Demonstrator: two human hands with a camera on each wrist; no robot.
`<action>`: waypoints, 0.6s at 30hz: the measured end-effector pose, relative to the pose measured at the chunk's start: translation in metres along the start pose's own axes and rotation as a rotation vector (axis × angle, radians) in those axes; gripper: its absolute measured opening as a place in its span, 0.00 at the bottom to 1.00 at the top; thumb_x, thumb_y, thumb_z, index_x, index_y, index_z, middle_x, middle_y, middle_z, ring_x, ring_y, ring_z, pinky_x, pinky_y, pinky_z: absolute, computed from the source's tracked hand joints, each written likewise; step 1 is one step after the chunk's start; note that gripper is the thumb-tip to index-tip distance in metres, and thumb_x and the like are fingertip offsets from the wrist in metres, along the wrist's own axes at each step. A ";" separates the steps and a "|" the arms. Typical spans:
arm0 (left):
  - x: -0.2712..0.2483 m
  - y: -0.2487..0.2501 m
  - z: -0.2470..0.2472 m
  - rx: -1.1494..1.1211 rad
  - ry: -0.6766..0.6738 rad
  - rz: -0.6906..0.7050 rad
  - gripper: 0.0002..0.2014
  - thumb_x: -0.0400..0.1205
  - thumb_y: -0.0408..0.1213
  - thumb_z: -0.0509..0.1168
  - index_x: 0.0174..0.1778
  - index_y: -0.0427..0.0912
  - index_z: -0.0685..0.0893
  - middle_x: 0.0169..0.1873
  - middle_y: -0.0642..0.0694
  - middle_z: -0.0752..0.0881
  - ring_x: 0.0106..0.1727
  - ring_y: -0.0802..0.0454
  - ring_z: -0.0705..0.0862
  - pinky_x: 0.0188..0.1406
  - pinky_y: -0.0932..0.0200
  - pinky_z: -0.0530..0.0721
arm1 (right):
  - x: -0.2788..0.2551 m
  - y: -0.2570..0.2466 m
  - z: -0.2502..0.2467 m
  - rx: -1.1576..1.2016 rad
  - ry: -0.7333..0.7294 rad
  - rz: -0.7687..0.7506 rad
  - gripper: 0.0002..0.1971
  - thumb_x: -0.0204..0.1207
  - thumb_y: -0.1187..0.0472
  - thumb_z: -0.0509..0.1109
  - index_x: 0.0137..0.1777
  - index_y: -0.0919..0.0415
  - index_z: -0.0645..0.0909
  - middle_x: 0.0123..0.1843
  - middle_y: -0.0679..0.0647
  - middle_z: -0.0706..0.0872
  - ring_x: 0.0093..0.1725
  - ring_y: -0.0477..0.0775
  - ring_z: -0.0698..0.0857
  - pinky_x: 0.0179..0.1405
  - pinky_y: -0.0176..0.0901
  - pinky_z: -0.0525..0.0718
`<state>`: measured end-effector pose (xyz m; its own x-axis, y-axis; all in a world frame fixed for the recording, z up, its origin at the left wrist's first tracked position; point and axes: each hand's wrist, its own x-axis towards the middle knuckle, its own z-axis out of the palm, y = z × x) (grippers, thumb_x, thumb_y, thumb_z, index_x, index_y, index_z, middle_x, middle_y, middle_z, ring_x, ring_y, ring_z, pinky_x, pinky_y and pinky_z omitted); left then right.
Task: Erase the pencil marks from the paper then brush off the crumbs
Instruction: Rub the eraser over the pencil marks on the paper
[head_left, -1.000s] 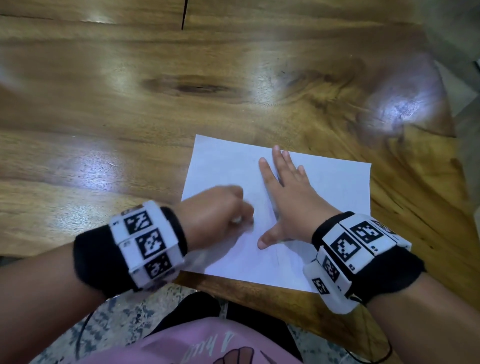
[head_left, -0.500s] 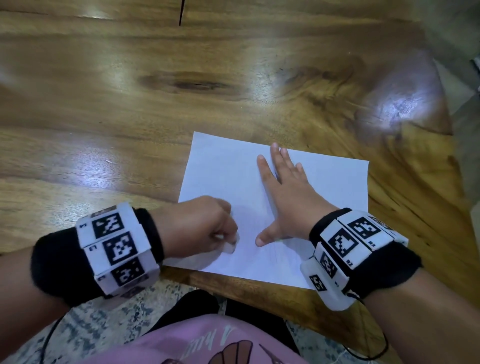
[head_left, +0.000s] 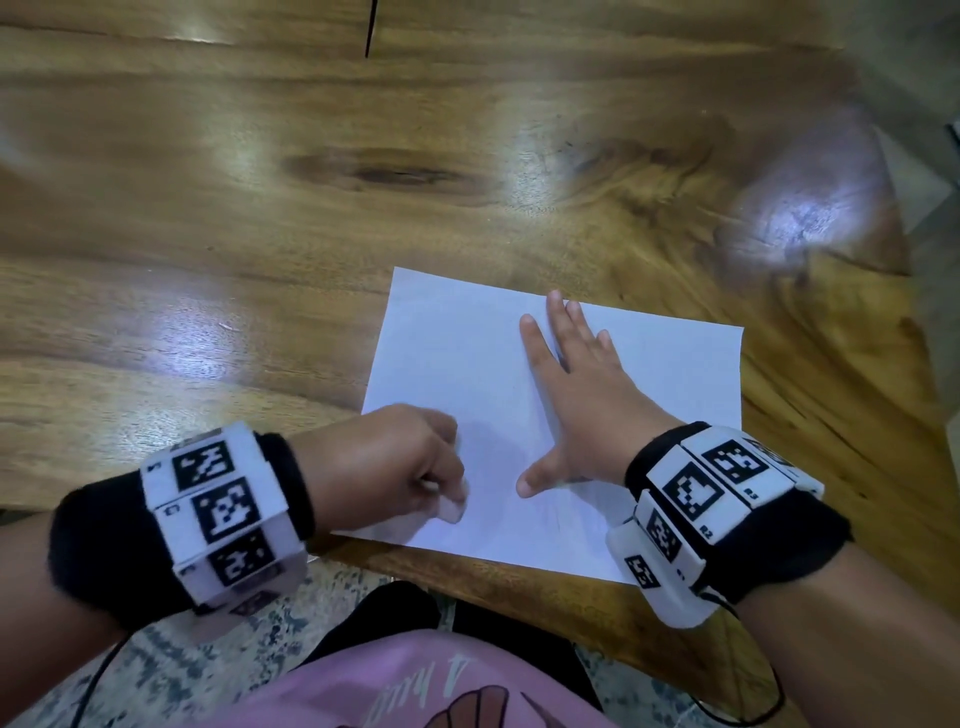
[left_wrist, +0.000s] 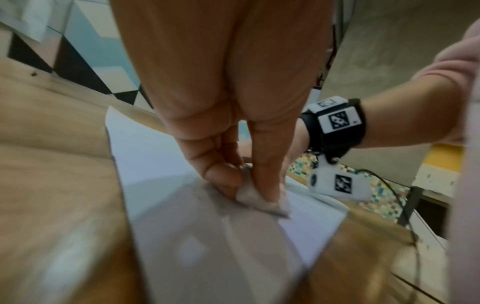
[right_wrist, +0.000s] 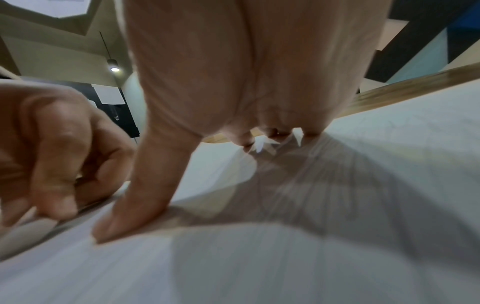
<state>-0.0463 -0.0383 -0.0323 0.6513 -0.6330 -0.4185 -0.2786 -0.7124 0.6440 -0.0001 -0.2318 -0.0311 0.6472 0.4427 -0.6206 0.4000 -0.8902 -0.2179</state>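
Note:
A white sheet of paper lies on the wooden table near its front edge. My left hand pinches a small white eraser against the paper's lower left part; the left wrist view shows the eraser between thumb and fingers, touching the paper where faint grey pencil smudges lie. My right hand lies flat on the middle of the sheet, fingers straight and thumb spread, pressing it down. From the right wrist, the thumb rests on the paper.
The wooden table stretches far and left of the sheet. Its front edge runs just below the paper, with speckled floor and a pink garment beneath. Faint pencil lines show near the sheet's lower edge.
My left hand with the eraser has slid toward me and to the left, from beside the right hand's thumb to the sheet's lower left. The right hand has stayed flat on the paper.

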 end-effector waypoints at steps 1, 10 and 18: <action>0.006 0.000 -0.005 -0.005 0.042 -0.005 0.05 0.73 0.36 0.70 0.41 0.50 0.89 0.31 0.61 0.72 0.31 0.71 0.73 0.33 0.74 0.69 | 0.000 0.000 0.000 0.000 0.000 -0.001 0.74 0.55 0.35 0.80 0.79 0.59 0.23 0.76 0.61 0.16 0.77 0.58 0.20 0.78 0.53 0.28; -0.005 -0.002 0.004 0.007 0.114 -0.020 0.03 0.75 0.39 0.69 0.40 0.51 0.87 0.30 0.60 0.71 0.30 0.70 0.72 0.31 0.75 0.66 | 0.001 0.001 0.001 0.007 0.005 -0.003 0.74 0.55 0.35 0.80 0.79 0.58 0.22 0.76 0.60 0.15 0.77 0.57 0.20 0.77 0.51 0.28; 0.023 0.005 -0.011 0.014 0.340 -0.073 0.05 0.74 0.42 0.70 0.41 0.47 0.88 0.36 0.50 0.78 0.34 0.53 0.80 0.36 0.57 0.79 | 0.000 0.001 0.001 0.012 0.012 -0.008 0.74 0.55 0.35 0.80 0.79 0.59 0.22 0.76 0.60 0.15 0.77 0.57 0.20 0.77 0.52 0.28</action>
<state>-0.0250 -0.0535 -0.0317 0.8672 -0.4446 -0.2241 -0.2306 -0.7575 0.6107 -0.0007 -0.2326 -0.0320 0.6521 0.4507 -0.6097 0.3975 -0.8880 -0.2312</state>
